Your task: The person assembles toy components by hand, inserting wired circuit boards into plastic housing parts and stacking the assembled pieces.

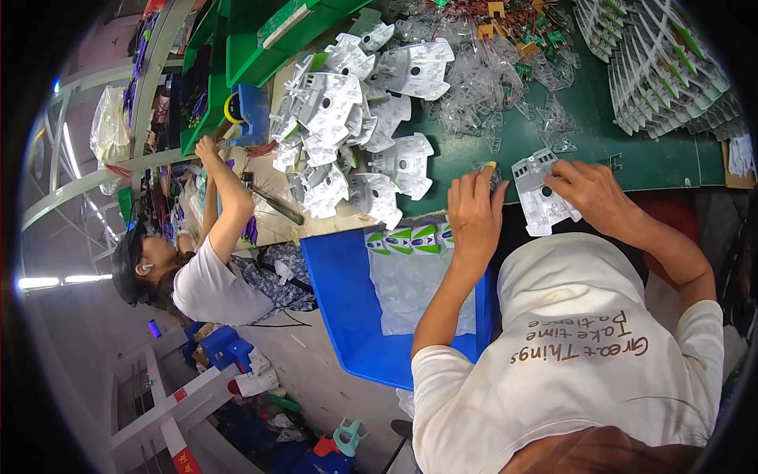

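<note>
My right hand [591, 196] grips a white moulded plastic shell [538, 197] by its right side, tilted over the table's front edge. The shell has a dark round hole and small slots at its top. Left of it, my left hand [472, 212] is closed, thumb toward the shell. Between its fingers shows a small clear plastic piece [497, 178], partly hidden, with a bit of yellow at a fingertip. The left hand and the shell are apart. Similar white shells [330, 107] with green edges lie heaped on the table to the left.
Clear plastic parts [474, 91] and wired green circuit boards [530, 47] cover the back of the green table [580, 150]. Stacked shells [667, 75] stand at right. A blue bin [339, 316] holds bagged parts below. At left, a co-worker [217, 272] reaches toward green trays [268, 43].
</note>
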A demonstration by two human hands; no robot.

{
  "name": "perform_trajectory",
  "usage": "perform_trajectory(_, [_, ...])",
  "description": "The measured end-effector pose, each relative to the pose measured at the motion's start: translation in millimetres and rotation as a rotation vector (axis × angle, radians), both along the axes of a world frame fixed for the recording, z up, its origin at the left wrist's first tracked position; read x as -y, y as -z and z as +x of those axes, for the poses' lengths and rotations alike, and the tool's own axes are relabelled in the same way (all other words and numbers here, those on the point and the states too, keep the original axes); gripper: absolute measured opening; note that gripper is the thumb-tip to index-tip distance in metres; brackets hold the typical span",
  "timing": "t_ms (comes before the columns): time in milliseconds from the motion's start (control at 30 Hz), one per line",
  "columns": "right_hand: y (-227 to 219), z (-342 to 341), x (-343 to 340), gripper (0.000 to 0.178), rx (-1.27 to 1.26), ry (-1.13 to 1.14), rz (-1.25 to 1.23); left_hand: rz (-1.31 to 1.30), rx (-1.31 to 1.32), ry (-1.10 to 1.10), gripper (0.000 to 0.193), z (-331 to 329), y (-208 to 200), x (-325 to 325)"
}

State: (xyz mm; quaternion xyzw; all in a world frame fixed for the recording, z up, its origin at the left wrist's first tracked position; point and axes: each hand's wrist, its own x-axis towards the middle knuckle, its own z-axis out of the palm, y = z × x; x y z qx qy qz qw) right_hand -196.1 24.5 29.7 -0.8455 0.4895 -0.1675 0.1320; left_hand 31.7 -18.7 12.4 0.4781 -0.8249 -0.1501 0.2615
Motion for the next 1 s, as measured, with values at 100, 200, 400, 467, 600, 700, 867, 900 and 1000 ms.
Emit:
perform_trajectory(100, [0, -1, 1, 0.029, 0.003, -0.009, 0.004, 0.04, 0.012, 0.055, 0.026, 4, -5, -3])
perform_trajectory(200, [-2, -3, 4, 0.029, 0.01, -0.027, -0.013, 0.033, -0.116, 0.124, 0.029, 6, -2, -6])
perform_trajectory(400, [6, -6, 7, 0.033, -0.011, -0.069, -0.061, -0.147, -0.132, 0.409, 0.031, -16, 3, -2])
perform_trajectory(467, [10, -7, 6, 0.032, -0.008, -0.072, -0.081, -0.151, -0.084, 0.431, 0.031, -20, 3, 1])
perform_trajectory(600, [13, -8, 7, 0.024, 0.087, -0.043, -0.086, -0.159, 0.016, 0.47, 0.029, -22, 2, 4])
perform_trajectory(700, [15, -8, 9, 0.019, 0.155, 0.001, -0.063, -0.179, -0.014, 0.434, 0.029, -26, 9, 2])
perform_trajectory(867, [4, -8, 11, 0.014, 0.209, 0.102, 0.048, -0.131, -0.184, 0.376, 0.032, -24, 25, -1])
perform_trajectory(900, [1, -9, 7, 0.017, 0.194, 0.112, 0.064, -0.114, -0.289, 0.328, 0.034, -26, 28, -4])
perform_trajectory(1000, [-8, -12, -2, 0.024, 0.186, 0.12, 0.089, -0.061, -0.432, 0.232, 0.043, -32, 33, -9])
